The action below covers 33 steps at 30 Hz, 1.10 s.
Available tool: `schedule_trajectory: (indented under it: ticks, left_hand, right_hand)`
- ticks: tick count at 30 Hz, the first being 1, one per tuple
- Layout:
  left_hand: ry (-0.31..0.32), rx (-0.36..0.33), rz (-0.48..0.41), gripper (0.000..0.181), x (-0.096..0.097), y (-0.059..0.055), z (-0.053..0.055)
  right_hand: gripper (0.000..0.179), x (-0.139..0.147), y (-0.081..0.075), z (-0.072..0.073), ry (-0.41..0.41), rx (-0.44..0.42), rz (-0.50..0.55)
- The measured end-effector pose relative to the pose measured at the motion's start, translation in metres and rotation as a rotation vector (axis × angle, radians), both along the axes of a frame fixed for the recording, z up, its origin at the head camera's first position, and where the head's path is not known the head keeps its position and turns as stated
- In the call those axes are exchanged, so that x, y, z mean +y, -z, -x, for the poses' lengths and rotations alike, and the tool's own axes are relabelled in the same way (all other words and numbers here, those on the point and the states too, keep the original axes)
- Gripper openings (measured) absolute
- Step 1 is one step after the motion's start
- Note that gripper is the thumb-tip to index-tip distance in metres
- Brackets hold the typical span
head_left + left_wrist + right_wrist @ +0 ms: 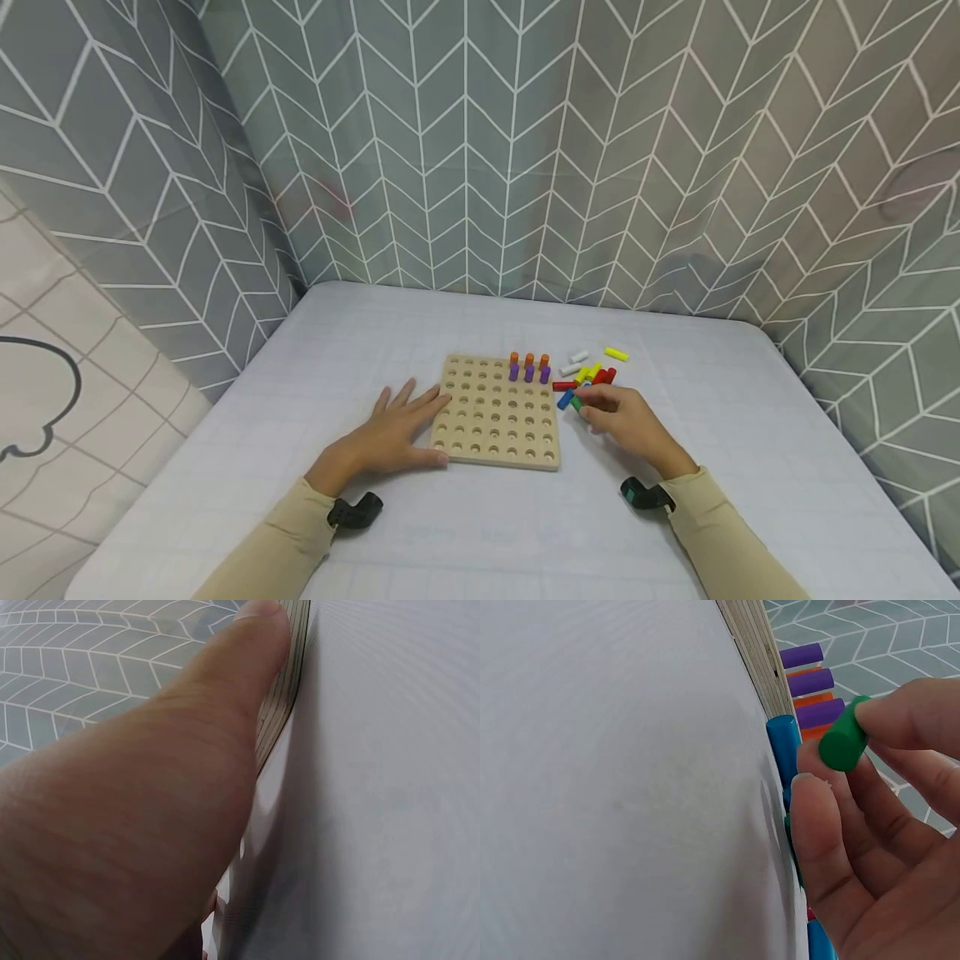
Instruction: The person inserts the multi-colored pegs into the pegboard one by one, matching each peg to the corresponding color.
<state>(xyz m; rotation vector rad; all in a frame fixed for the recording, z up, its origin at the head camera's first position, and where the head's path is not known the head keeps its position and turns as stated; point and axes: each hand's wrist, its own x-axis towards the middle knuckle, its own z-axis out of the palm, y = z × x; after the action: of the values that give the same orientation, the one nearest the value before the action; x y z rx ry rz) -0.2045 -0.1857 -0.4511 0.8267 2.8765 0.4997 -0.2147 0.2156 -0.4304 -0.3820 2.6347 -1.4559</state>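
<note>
A wooden peg board [495, 461] with rows of round holes lies flat on the table. My left hand [393, 435] rests along its left side, fingers spread; the left wrist view shows the thumb [259, 645] against the board's edge. To the right of the board, my right hand [626, 421] pinches a green peg [844, 741] in its fingers, held at a tilt. Three purple pegs [529, 373] stand upright at the board's far right, with three orange pegs [529, 359] in the row behind. A blue peg [565, 400] lies just beyond the green one.
Loose pegs lie on the white table [465, 533] beside the board's far right corner: a yellow peg [617, 354] farthest out, white pegs [579, 357], a red peg [564, 386] by the board's edge, and several more. Patterned curtains [465, 167] hang behind the table.
</note>
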Motion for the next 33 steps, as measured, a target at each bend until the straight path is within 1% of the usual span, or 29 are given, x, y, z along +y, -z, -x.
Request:
schedule_trajectory:
  ticks: [11, 18, 24, 28, 33]
  left_hand:
    - [0.009, 0.008, 0.009, 0.107, 0.004, -0.002, 0.001]
    - [0.008, 0.005, 0.006, 0.106, 0.005, -0.004, 0.001]
    - [0.004, 0.01, 0.007, 0.106, 0.003, 0.0, 0.0]
    - [0.0, 0.012, -0.011, 0.105, 0.002, 0.0, 0.0]
    - [-0.003, 0.012, -0.02, 0.104, 0.002, 0.001, -0.001]
  right_hand:
    - [0.034, 0.002, 0.001, -0.002, 0.027, 0.01, 0.092]
    - [0.033, 0.002, 0.003, -0.001, 0.019, 0.008, 0.153]
    - [0.028, -0.004, 0.003, 0.007, 0.03, 0.027, 0.179]
    - [0.028, -0.008, 0.002, 0.015, 0.039, 0.056, 0.168]
    - [0.027, -0.012, 0.0, 0.022, 0.047, 0.053, 0.186]
